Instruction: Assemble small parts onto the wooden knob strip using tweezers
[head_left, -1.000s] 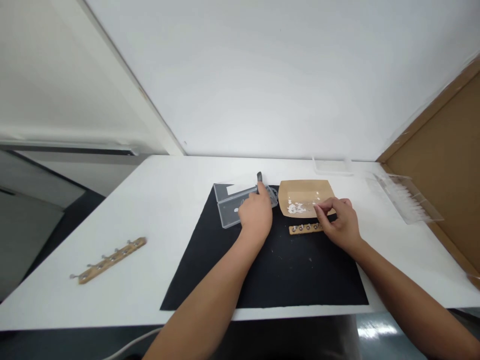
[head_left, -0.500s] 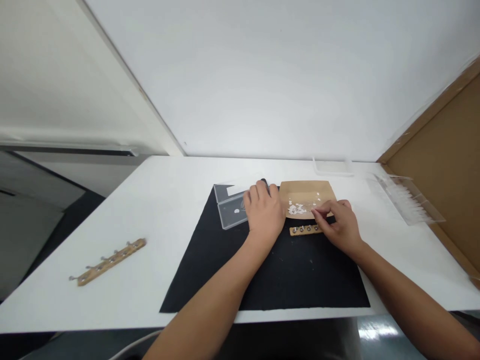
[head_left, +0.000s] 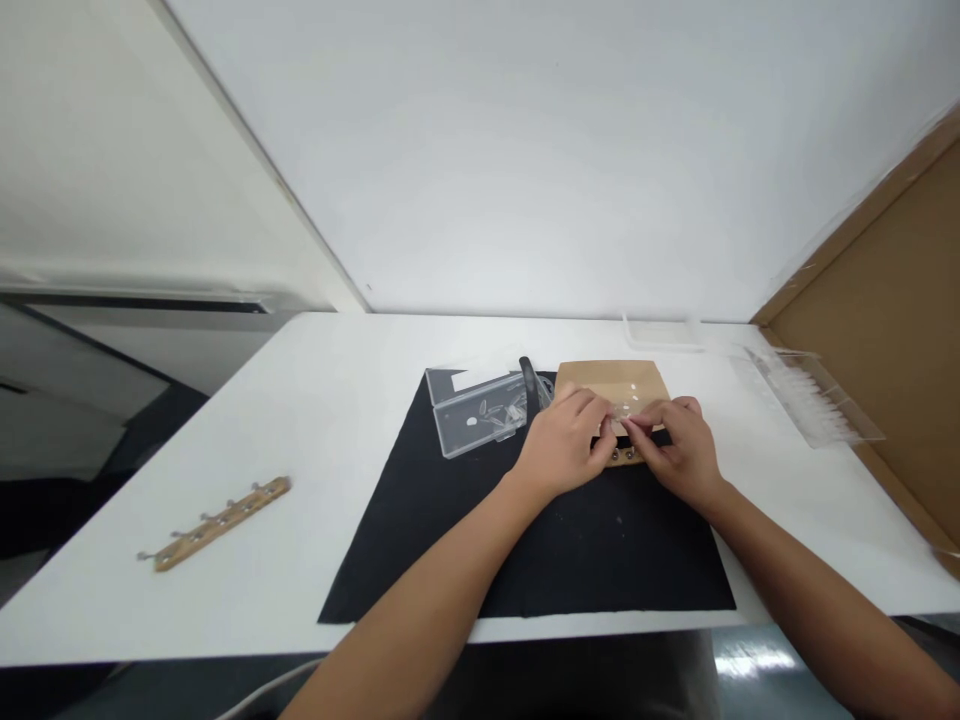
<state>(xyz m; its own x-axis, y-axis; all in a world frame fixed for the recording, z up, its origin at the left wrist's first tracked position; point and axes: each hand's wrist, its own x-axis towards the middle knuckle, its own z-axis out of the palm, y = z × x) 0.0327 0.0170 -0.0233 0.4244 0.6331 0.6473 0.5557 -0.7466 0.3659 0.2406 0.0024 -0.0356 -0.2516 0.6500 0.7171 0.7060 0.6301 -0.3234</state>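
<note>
My left hand (head_left: 564,444) and my right hand (head_left: 677,447) meet fingertip to fingertip over the front edge of a brown paper sheet (head_left: 611,383) on the black mat (head_left: 525,525). Both pinch something small between them that I cannot make out. Just under the fingers lies a small wooden strip with metal studs (head_left: 625,456), mostly covered by the hands. Left of my left hand sits an open clear plastic case (head_left: 472,410) with small parts inside and a dark tool (head_left: 531,386) lying across its right end.
A longer wooden strip with metal hooks (head_left: 216,521) lies on the white table (head_left: 315,400) at the left. A clear plastic tray (head_left: 814,398) and a shallow clear lid (head_left: 664,333) sit at the back right, beside a brown board (head_left: 892,320).
My left hand left the clear case and moved right to join my right hand over the studded strip. The case and dark tool are uncovered now. My right hand barely moved.
</note>
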